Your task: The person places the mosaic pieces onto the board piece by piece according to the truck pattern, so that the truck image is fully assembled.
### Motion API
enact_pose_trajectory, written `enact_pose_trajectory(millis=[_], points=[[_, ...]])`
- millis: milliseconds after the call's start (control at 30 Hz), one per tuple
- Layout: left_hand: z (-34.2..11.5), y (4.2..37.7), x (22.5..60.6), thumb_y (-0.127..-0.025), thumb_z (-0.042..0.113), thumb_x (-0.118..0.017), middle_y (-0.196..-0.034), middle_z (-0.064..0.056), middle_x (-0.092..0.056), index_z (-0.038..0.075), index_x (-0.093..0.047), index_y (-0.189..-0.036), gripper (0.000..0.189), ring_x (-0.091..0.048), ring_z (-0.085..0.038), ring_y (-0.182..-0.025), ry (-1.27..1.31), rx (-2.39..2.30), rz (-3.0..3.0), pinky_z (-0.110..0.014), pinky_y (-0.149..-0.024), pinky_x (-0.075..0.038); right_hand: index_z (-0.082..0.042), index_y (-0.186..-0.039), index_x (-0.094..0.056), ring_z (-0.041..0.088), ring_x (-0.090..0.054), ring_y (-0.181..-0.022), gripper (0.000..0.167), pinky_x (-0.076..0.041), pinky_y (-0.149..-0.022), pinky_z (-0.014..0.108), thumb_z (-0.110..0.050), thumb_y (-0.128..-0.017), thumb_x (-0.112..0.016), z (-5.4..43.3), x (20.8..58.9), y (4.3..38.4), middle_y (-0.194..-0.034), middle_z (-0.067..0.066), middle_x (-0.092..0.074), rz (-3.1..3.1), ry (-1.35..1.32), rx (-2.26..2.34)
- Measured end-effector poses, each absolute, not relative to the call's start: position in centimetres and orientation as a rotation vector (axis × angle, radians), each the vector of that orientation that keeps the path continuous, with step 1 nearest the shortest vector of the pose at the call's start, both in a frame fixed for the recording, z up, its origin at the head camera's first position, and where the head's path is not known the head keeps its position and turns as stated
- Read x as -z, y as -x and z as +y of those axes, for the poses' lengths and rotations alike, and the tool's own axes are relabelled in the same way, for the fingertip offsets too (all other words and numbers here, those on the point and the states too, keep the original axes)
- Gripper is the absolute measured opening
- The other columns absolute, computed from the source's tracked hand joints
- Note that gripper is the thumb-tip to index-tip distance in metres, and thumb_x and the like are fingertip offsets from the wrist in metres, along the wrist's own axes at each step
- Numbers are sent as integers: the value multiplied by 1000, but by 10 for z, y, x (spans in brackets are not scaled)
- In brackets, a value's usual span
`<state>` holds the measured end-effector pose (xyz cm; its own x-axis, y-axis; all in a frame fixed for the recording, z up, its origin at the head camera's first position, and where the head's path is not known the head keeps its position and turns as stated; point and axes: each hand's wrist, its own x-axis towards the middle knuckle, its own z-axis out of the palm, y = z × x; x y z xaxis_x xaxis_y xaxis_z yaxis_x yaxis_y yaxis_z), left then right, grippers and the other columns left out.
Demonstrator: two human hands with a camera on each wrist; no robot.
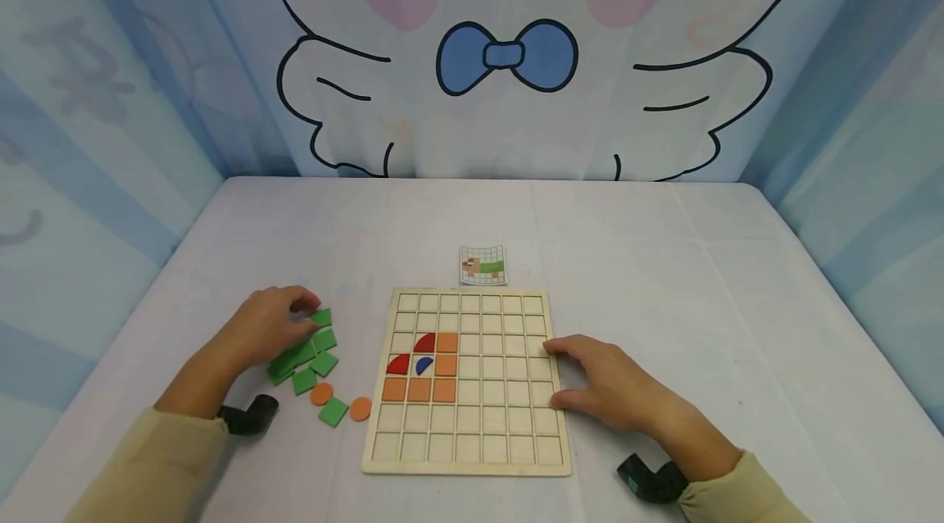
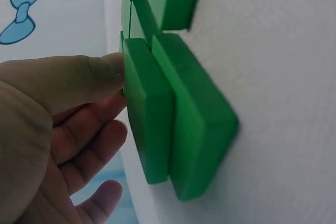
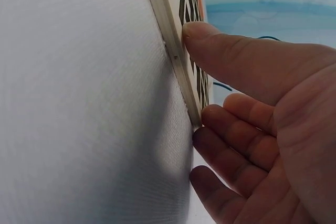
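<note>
My left hand (image 1: 267, 328) has its thumb against the green tiles (image 1: 324, 340), lower left of the head frame; whether it pinches one, I can't tell. My right hand (image 1: 615, 384), thumb and fingers apart, touches the grid board (image 1: 509, 420), lower centre. Orange discs (image 1: 321, 394) lie between. Only my left wrist view shows the tiles' thick sides.

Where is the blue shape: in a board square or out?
In: the head view shows the blue shape inside one square of the wooden board.
</note>
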<state>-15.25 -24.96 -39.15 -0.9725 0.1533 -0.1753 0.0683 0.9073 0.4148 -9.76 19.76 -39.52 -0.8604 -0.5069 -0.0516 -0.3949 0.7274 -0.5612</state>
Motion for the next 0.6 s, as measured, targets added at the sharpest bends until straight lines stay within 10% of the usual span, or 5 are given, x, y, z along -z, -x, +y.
enact_pose_trajectory(millis=[600], points=[[-204,138,367,-90,15,-76,-115,-10,-66,6,-68,-119,32,-56,-32,-109,-292,-616,2866,-48,-92,-52,-3,-135,-58,32,-53,-127,61,-41,-104,51,-29,-86,-80,197,395,97,-134,9,-60,2734,722,815]])
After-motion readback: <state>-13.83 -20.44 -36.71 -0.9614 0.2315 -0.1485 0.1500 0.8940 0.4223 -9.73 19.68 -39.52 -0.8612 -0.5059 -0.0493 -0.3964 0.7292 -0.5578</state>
